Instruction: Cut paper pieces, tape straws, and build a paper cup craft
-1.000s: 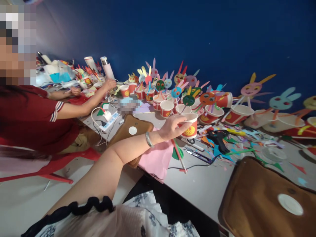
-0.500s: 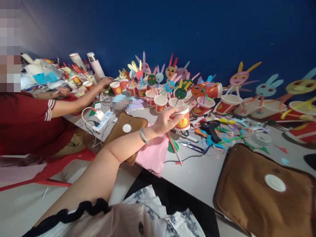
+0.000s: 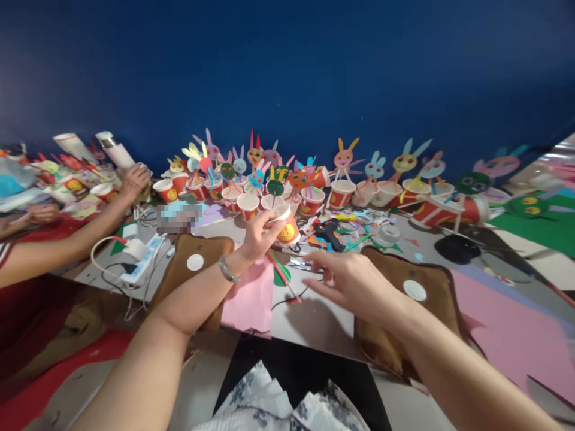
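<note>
My left hand [image 3: 257, 240] grips a red-and-white paper cup [image 3: 287, 232] with a yellow emblem, thumb and fingers on its side near the rim. My right hand [image 3: 339, 278] reaches in over the table, fingers apart and holding nothing. Scissors [image 3: 300, 263] lie just beyond its fingertips, partly hidden. Between my hands, a pink stick [image 3: 287, 282] rests beside a green paper piece [image 3: 281, 273]. Behind the held cup stand several similar cups with paper rabbit figures, among them a dark green rabbit face [image 3: 275, 187].
A black glue gun [image 3: 330, 234] sits among paper scraps. Brown cushion-like pads [image 3: 204, 286] lie on both sides, pink paper [image 3: 249, 299] by the left one. A power strip [image 3: 144, 261] trails cables. At left, a co-worker's hand [image 3: 136, 181] touches something near a flask [image 3: 117, 152].
The view has swung to the right. My right hand has come into view over the table. My left hand still holds the cup, in much the same place beside the others.
</note>
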Demonstrator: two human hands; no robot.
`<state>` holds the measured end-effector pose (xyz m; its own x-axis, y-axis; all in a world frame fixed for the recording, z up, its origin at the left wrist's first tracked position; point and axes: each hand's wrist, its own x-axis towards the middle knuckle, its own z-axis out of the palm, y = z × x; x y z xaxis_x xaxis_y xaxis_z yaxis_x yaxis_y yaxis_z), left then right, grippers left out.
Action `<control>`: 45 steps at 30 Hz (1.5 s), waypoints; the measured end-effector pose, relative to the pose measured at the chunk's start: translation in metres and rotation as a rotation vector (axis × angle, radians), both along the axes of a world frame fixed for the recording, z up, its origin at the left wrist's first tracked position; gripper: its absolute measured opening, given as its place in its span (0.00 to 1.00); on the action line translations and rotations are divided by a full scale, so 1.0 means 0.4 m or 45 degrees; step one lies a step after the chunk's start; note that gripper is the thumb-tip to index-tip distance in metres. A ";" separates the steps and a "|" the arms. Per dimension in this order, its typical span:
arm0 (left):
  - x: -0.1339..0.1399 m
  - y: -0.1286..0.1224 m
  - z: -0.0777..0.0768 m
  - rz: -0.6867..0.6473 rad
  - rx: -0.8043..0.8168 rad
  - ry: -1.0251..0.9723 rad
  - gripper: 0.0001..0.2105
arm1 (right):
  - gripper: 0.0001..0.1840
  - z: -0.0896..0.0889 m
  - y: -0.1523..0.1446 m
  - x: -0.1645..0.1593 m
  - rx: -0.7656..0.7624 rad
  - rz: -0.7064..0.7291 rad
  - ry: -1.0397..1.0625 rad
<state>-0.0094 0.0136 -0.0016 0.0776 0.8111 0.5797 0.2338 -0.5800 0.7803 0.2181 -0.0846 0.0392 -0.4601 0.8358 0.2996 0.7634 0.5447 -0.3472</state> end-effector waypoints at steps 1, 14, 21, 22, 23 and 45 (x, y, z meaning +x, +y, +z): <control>0.002 -0.001 0.001 -0.011 -0.023 -0.014 0.16 | 0.22 -0.015 0.031 -0.016 0.021 -0.083 0.026; 0.022 -0.048 0.008 -0.253 0.254 0.390 0.14 | 0.43 -0.225 0.124 -0.076 0.116 -0.109 0.497; 0.024 -0.059 -0.005 -0.329 0.512 0.593 0.11 | 0.33 -0.210 0.121 -0.075 0.150 -0.005 0.631; 0.023 -0.056 -0.009 -0.319 0.549 0.596 0.10 | 0.33 -0.211 0.123 -0.075 0.160 -0.007 0.642; 0.022 -0.051 -0.013 -0.302 0.574 0.594 0.08 | 0.33 -0.212 0.124 -0.074 0.168 -0.020 0.649; 0.023 -0.043 0.001 -0.310 0.206 0.178 0.10 | 0.35 -0.227 0.139 -0.060 0.134 -0.150 0.650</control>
